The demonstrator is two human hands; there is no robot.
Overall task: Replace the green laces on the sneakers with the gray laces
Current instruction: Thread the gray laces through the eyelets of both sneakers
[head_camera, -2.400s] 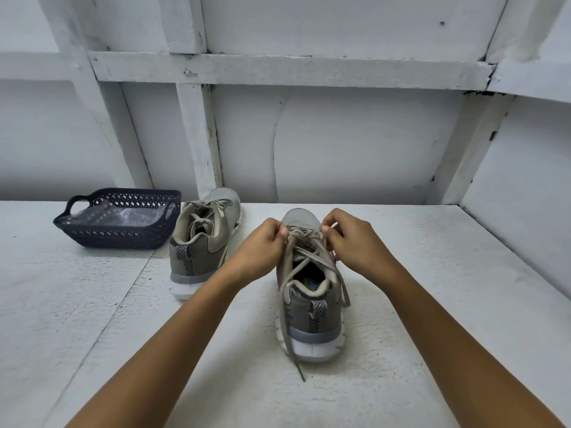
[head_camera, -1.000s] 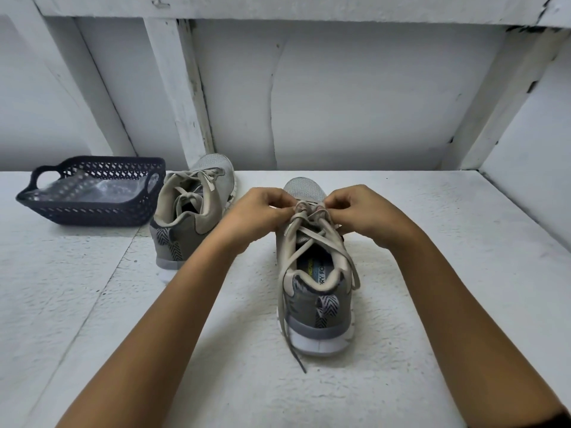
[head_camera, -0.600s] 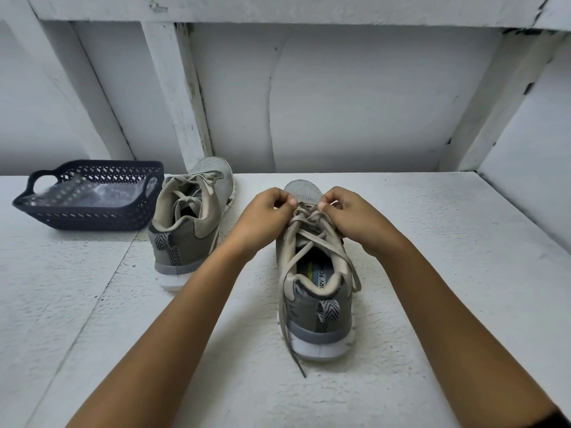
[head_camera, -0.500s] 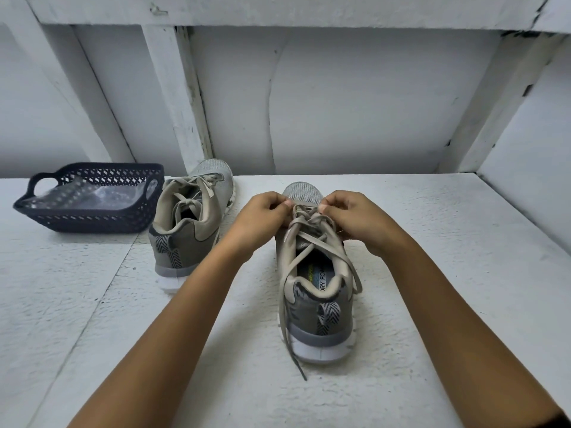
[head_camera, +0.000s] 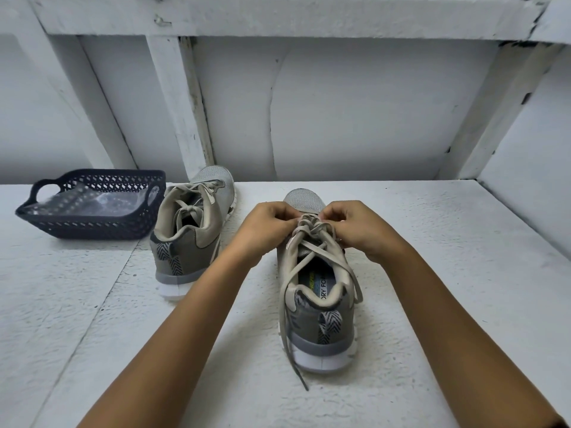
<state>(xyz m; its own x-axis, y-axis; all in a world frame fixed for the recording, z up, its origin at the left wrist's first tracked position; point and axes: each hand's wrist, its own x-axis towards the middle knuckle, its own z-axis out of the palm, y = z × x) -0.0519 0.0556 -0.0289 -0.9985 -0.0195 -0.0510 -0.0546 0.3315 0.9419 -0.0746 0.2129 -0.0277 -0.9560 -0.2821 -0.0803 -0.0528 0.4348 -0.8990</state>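
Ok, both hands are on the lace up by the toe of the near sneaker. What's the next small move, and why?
Probably draw the pinched stretch through the front eyelets, one side at a time. The left hand and right hand both pinch the lace near the toe of the sneaker, and its ends trail loose past the heel, so it should slide freely.

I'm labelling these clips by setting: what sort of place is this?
Likely a storage or utility nook: a rough white-painted shelf, bare painted wooden framing on the wall behind, and a dark plastic basket.
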